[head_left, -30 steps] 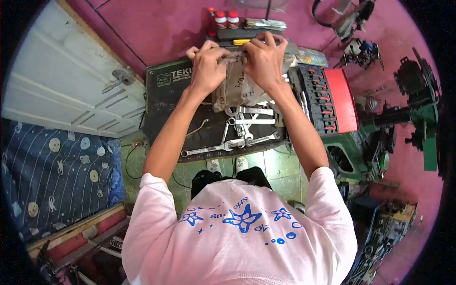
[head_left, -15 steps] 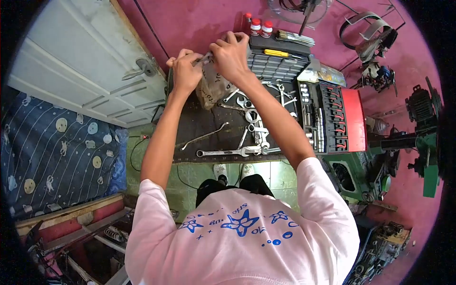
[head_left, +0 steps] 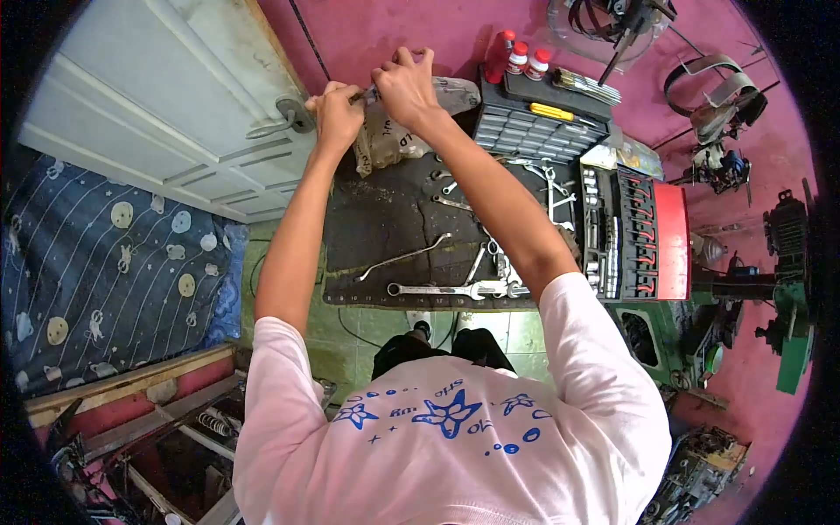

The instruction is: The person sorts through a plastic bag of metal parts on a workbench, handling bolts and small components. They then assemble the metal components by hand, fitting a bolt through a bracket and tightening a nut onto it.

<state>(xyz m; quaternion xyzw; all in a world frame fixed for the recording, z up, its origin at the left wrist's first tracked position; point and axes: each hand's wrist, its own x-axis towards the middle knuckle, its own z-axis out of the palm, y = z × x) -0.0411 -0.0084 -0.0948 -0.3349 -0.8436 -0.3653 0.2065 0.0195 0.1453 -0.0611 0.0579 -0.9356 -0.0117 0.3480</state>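
A clear plastic bag [head_left: 382, 140] with dark handwriting on it stands at the back left of the dark workbench [head_left: 367, 219]. My left hand [head_left: 337, 118] is closed on its upper left edge. The fingers of my right hand [head_left: 406, 86] are bent round the top of the same bag, a short way to the right. What the bag contains cannot be made out. Several wrenches, among them a large combination wrench [head_left: 437, 290], lie on the bench nearer to me, and a thin bent wrench [head_left: 404, 256] lies apart from them.
A drawer organizer [head_left: 538, 131] carries a yellow-handled tool [head_left: 551, 111] and red-capped bottles [head_left: 518, 59]. On the right sits an open socket set [head_left: 612, 232] with a red lid [head_left: 672, 241]. A white door [head_left: 175, 105] stands close on the left, its handle [head_left: 284, 122] near my left hand.
Both hands have moved left and farther back with the bag, nearer the door. The view has shifted, so the bench and tools appear farther right.
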